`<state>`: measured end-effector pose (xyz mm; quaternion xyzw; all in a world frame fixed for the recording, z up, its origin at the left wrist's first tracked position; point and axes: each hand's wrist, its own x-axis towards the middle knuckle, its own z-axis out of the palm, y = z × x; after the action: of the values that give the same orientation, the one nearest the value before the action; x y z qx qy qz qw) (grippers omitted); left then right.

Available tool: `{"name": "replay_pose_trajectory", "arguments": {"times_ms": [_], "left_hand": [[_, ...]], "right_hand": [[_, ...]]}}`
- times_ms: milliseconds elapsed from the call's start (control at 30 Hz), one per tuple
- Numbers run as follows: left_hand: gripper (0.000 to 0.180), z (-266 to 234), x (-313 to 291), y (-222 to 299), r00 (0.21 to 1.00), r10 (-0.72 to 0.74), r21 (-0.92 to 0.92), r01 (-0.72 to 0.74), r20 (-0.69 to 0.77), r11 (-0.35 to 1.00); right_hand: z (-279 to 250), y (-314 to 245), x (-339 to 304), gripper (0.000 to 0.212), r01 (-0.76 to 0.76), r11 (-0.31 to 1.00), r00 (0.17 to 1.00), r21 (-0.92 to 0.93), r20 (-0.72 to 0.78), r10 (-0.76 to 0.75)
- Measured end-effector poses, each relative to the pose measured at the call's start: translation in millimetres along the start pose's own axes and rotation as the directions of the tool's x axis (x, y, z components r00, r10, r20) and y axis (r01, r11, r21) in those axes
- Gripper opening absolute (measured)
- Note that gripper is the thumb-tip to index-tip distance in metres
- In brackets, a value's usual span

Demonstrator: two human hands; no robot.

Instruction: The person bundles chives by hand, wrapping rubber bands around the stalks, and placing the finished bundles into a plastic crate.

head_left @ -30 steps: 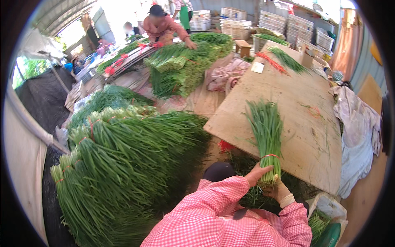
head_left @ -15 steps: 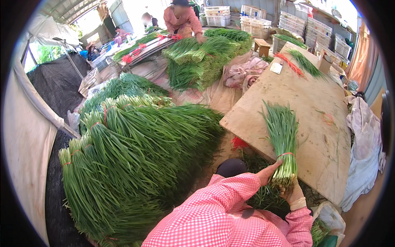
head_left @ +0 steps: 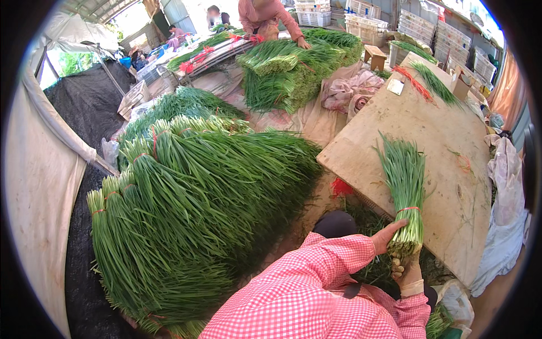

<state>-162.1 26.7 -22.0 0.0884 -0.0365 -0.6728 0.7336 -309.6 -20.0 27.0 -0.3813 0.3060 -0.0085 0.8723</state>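
Observation:
A bundle of garlic chives [head_left: 404, 175], tied with a red band near its pale cut ends, lies on a wooden board with its leaf tips pointing away. My left hand [head_left: 389, 236] is closed around the left side of its stalks, just below the band. At the cut ends, my right hand [head_left: 409, 269] has its fingers curled under the stalks and its thumb along their right side. Part of its grip is hidden. To my left rises a big heap of tied garlic chive bundles [head_left: 209, 186], pale ends facing left.
The wooden board [head_left: 451, 164] carries loose red ties [head_left: 415, 85] and more chives [head_left: 433, 83] at its far end. Beyond the heap, a co-worker in pink [head_left: 274, 20] leans over another chive pile [head_left: 293, 76]. White crates [head_left: 451, 42] stand stacked at the back right.
The whole view has shifted, so things appear farther right. My right hand sits slightly lower at the cut ends, while the left keeps its grip. The co-worker's arm has reached farther over the pile.

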Motion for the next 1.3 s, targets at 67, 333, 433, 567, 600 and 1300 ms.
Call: {"name": "replay_pose_trajectory", "arguments": {"times_ms": [67, 333, 433, 567, 600, 1300], "left_hand": [[0.041, 5.8, -1.5, 1.0, 1.0, -0.014, -0.022, 0.014, 0.008, 1.0], [0.04, 17.1, 5.9, -10.5, 0.996, 0.085, 0.028, -0.084, -0.027, 0.996], [0.046, 12.4, 7.3, -5.0, 0.99, 0.05, 0.025, -0.047, -0.131, 0.999], [0.054, 28.2, 10.3, 2.9, 0.988, 0.131, 0.095, -0.123, -0.083, 0.988], [0.054, 34.2, 9.1, 1.4, 0.988, 0.107, 0.104, -0.095, -0.111, 0.99], [0.048, 28.5, 16.5, -6.3, 0.98, 0.127, 0.161, -0.102, -0.154, 0.982]], "right_hand": [[1.3, 5.2, -2.6, 0.07, 0.017, 0.999, 1.0, 0.037, -0.005, -0.017], [-10.3, 16.7, -7.0, 0.03, 0.055, 0.984, 0.994, 0.167, -0.1, -0.039], [9.4, 10.5, -3.5, 0.026, 0.096, 0.993, 0.986, 0.067, -0.144, -0.085], [11.1, 5.8, -8.1, 0.019, 0.172, 0.983, 0.984, 0.059, -0.051, -0.169], [11.9, 8.8, -16.0, 0.025, 0.213, 0.975, 0.977, 0.068, 0.0, -0.214], [12.2, -6.8, -5.3, 0.037, 0.056, 0.098, 0.537, -0.994, -0.052, -0.842]]}}
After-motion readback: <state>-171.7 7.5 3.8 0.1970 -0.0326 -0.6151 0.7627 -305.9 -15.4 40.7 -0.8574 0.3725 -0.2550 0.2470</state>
